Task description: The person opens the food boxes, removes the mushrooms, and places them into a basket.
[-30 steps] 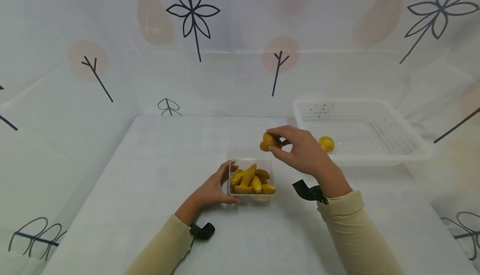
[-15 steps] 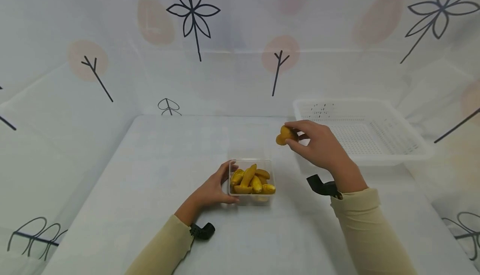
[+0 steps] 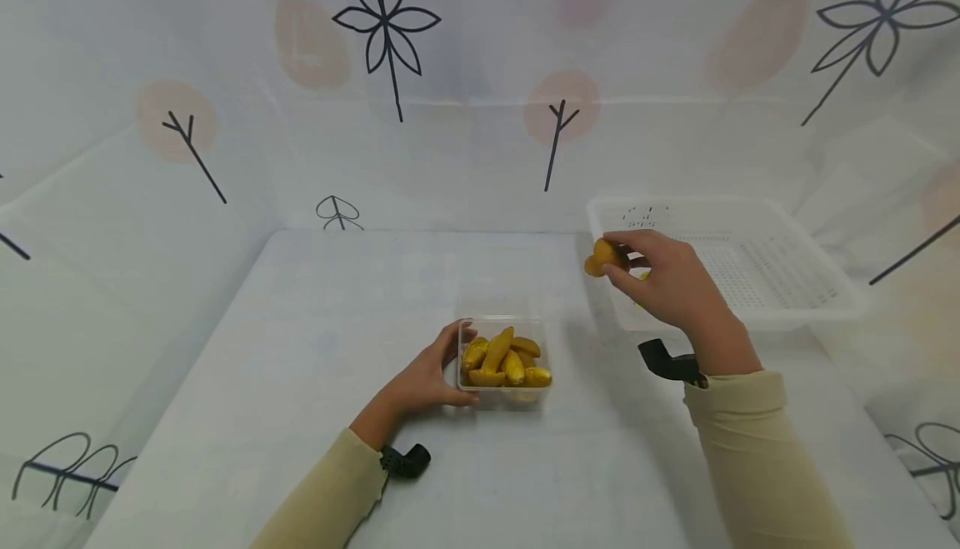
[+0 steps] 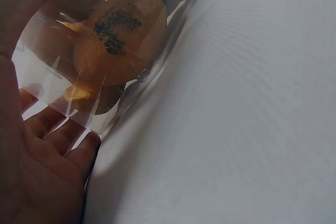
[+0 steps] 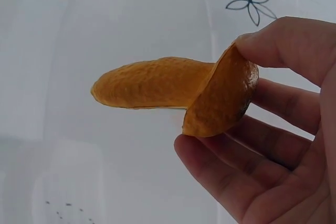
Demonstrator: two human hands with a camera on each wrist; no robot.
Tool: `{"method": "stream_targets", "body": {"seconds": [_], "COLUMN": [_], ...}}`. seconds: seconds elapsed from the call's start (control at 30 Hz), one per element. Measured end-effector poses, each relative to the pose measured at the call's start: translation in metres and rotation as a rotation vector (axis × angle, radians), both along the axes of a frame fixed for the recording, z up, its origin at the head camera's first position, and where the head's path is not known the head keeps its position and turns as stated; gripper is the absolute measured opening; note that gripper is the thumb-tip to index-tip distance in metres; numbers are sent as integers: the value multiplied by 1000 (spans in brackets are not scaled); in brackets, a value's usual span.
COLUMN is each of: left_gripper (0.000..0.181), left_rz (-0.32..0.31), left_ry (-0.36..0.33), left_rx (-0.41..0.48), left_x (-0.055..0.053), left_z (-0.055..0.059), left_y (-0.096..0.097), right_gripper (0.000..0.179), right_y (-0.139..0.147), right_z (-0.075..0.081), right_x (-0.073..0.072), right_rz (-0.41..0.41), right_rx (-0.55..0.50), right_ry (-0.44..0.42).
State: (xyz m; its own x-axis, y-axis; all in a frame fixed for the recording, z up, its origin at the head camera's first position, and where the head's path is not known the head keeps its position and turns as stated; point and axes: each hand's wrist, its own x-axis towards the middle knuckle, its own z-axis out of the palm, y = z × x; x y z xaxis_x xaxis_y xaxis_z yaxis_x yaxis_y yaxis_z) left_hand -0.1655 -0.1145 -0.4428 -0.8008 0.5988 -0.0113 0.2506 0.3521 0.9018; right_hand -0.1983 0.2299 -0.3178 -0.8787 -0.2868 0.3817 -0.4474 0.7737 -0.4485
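Observation:
My left hand (image 3: 426, 372) grips the left side of a clear plastic box (image 3: 491, 401) on the table. Yellow-brown mushrooms (image 3: 497, 351) lie heaped in that box. In the left wrist view, a dark-patched round mushroom cap (image 4: 118, 40) shows through the clear wall beside the fingers. Up and to the right, my right hand (image 3: 671, 286) pinches one mushroom (image 3: 603, 257) by its cap between thumb and fingers. Its thick stem (image 5: 147, 83) points away from the palm in the right wrist view. In the head view this hand overlaps the left end of the basket.
A white perforated plastic basket (image 3: 750, 318) stands at the back right of the white table (image 3: 322, 349). A bit of another yellow piece (image 3: 643, 276) shows behind the right hand at the basket's near left corner. A patterned white sheet (image 3: 465, 157) hangs behind the table.
My right hand has moved right and away, toward the basket, with the mushroom still pinched. The left hand and the box have stayed in place.

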Motion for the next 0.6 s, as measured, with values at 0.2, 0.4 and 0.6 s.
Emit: {"method": "stream_targets", "body": {"seconds": [0.2, 0.4, 0.6], "left_gripper": [107, 106, 105], "left_rz": [10, 26, 32], "left_ry": [0, -4, -14], "left_rx": [0, 9, 9], "left_x": [0, 0, 1], "left_z": [-1, -1, -1], "left_y": [0, 1, 2], "right_gripper": [38, 39, 42], "right_y": [15, 29, 43], "right_z": [-1, -2, -4], "right_x": [-3, -5, -6], "right_rz": [-38, -89, -123], "right_rx": [-4, 3, 28], "right_ry": [-11, -58, -125]}}
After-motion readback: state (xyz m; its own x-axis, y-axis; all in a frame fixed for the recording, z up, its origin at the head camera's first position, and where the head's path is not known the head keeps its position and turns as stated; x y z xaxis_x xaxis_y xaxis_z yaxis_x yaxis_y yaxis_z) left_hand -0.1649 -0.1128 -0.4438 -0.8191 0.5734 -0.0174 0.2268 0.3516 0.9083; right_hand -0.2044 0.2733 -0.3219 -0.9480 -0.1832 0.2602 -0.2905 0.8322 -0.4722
